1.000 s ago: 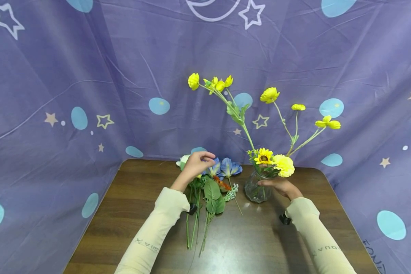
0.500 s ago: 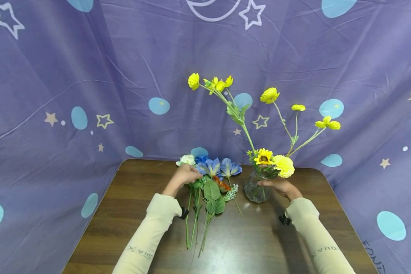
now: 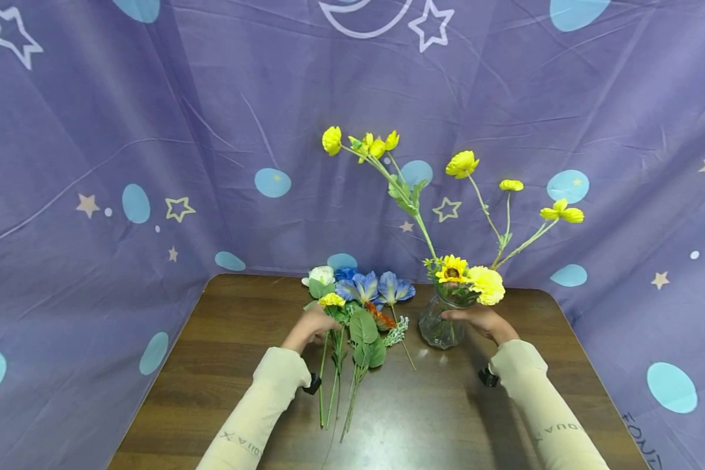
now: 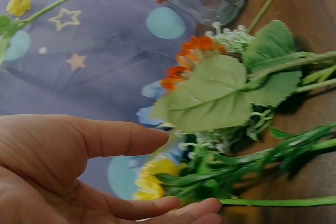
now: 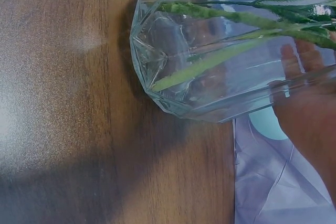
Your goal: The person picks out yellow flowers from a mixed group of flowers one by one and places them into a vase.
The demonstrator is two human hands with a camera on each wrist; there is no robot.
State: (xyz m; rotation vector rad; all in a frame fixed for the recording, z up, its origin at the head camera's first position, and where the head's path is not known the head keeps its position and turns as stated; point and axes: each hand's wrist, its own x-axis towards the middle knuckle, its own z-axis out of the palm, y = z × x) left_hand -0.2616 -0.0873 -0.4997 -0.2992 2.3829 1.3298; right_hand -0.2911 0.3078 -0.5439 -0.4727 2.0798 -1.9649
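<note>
My left hand (image 3: 311,326) is low over the loose flowers at the table's left. In the left wrist view its thumb and fingers are straight and apart, on either side of a small yellow flower (image 4: 149,181); the fingertips are right at a green stem (image 4: 278,202). My right hand (image 3: 480,320) grips the clear glass vase (image 3: 435,325) round its upper part, with the thumb in front and fingers showing through the glass. The vase stands upright, holding a sunflower (image 3: 452,268), a full yellow bloom (image 3: 487,284) and tall yellow branching sprays (image 3: 421,225).
Beside my left hand lie a white flower (image 3: 321,275), blue flowers (image 3: 361,287), an orange flower (image 3: 379,316), white sprigs (image 3: 397,331) and broad green leaves (image 3: 363,326). Their stems point toward the near side of the wooden table (image 3: 423,418). A purple curtain (image 3: 258,98) surrounds the table.
My left hand has come down from above the flowers and drawn back toward the near side, uncovering the white flower and the small yellow flower. My right hand and the vase have stayed in place.
</note>
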